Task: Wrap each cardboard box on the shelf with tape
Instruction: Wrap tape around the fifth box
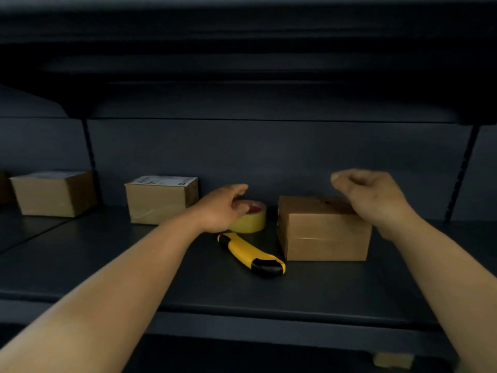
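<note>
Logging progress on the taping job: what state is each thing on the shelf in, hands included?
Left hand: fingers on the tape roll.
Right hand: loosely curled, holds nothing.
Tape roll: lying flat.
Utility knife: lying flat, no blade showing.
Nearest box: closed, taped.
Middle box: closed, labelled.
Far-left box: closed.

Stockroom or shop storage bay: dark metal shelf with slotted uprights at its back corners, another shelf overhead; taped cardboard boxes along the back edge; tape roll and utility knife mid-shelf.
</note>
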The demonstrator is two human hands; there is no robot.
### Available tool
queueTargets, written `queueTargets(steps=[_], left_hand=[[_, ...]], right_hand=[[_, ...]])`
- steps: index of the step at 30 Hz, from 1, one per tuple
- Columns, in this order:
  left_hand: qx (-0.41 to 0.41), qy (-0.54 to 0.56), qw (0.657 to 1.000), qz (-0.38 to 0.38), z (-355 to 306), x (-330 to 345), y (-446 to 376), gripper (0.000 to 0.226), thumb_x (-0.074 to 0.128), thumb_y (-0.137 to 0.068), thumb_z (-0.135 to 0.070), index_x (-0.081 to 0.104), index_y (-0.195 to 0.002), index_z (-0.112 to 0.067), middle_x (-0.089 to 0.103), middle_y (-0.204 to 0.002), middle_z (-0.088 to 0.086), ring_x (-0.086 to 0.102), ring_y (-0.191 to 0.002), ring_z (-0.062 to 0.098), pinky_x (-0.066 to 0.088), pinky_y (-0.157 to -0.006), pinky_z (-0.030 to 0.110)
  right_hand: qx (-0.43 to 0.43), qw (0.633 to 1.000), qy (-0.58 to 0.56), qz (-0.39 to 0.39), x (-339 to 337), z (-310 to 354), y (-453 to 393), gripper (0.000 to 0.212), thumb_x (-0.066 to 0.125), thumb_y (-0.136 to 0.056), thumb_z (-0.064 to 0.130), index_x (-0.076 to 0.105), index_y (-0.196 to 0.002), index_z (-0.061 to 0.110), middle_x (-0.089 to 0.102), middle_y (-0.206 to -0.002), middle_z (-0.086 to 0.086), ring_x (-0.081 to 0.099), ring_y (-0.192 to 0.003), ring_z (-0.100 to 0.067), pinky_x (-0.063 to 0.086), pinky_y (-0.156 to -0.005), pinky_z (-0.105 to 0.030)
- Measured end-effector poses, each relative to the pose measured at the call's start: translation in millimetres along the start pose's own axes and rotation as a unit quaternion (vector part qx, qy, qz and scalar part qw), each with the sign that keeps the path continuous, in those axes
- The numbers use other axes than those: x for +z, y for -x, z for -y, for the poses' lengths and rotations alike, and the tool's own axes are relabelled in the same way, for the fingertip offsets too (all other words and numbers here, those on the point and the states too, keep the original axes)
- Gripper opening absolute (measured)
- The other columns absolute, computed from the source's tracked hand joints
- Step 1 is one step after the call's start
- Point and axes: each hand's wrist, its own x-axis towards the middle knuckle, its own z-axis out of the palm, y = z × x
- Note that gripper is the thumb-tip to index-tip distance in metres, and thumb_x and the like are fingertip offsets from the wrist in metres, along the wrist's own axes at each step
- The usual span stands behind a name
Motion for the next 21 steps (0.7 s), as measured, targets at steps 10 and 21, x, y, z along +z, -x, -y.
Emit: queueTargets(steps=[10,21], left_hand=[[-0.014,-0.069,0.997,0.036,28,7,-14,0.032,0.058,-0.092,-0.026,0.063,-0.124,-0.022,0.057,-0.132,0.005,0.056,-0.114,0.019,0.046,-0.095,0.032],[0.050,0.304,0.950,-0.042,1,-33,-6,0.028,0.058,-0.094,-0.025,0.064,-0.119,-0.015,0.067,-0.111,0.004,0.063,-0.099,0.014,0.053,-0.089,0.033]], right_hand=[[-0.033,0.997,0.060,0.033,46,29,18,0.014,0.058,-0.091,0.026,0.072,-0.095,0.025,0.068,-0.103,0.009,0.059,-0.100,-0.007,0.039,-0.085,-0.020],[-0.069,0.995,0.056,0.049,67,48,29,0.048,0.058,-0.092,0.014,0.046,-0.136,0.028,0.048,-0.137,0.008,0.042,-0.129,-0.010,0.034,-0.101,-0.020]])
